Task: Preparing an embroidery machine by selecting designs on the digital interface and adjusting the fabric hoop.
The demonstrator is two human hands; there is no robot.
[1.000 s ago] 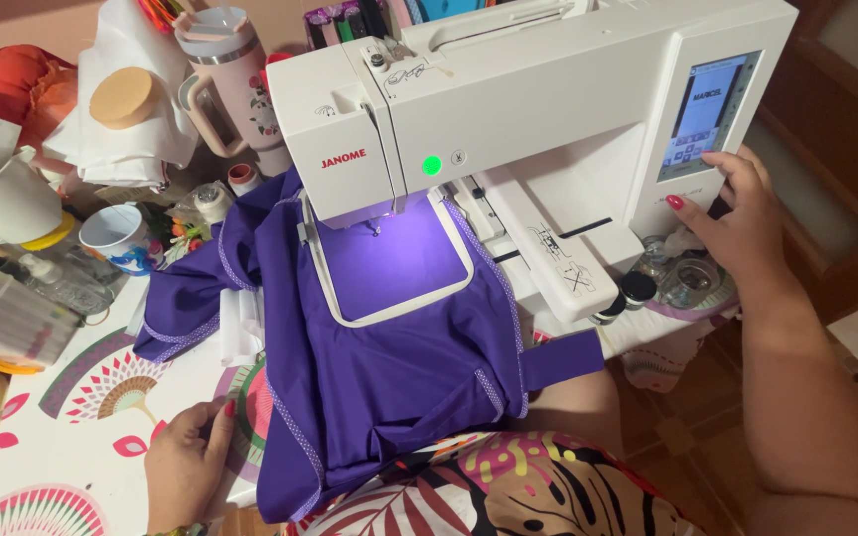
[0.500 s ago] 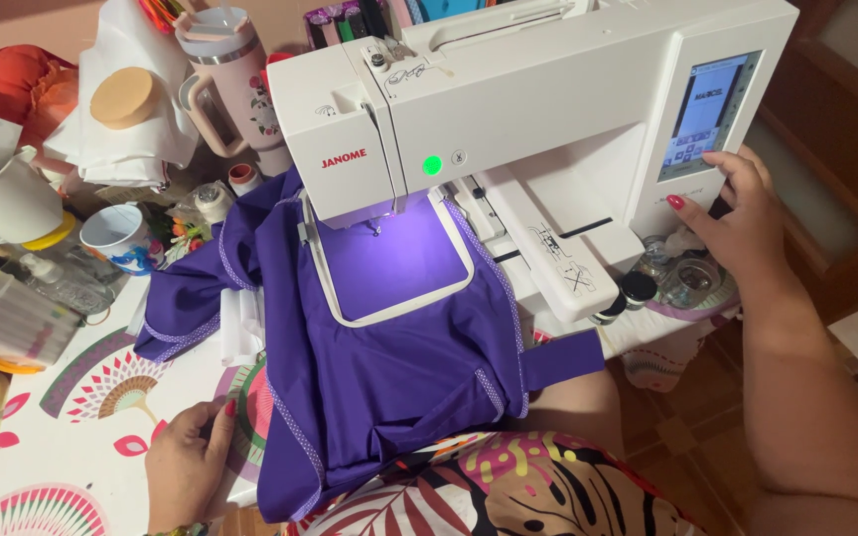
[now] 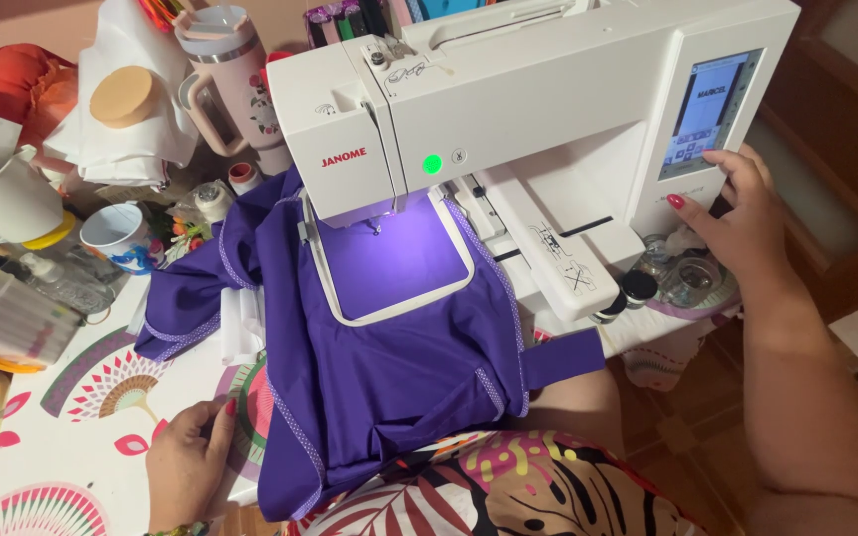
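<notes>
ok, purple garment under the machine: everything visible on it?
The purple garment looks like soft knit with pale dotted trim along its edges. Its middle is stretched flat in a white hoop under the white machine, lit there. The rest drapes off the table onto the lap. The left hand touches its lower left edge.

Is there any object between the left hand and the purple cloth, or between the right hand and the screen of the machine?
Nothing visible. The left hand rests on the table at the purple cloth edge; the right hand fingertips already reach the machine's screen.
</notes>
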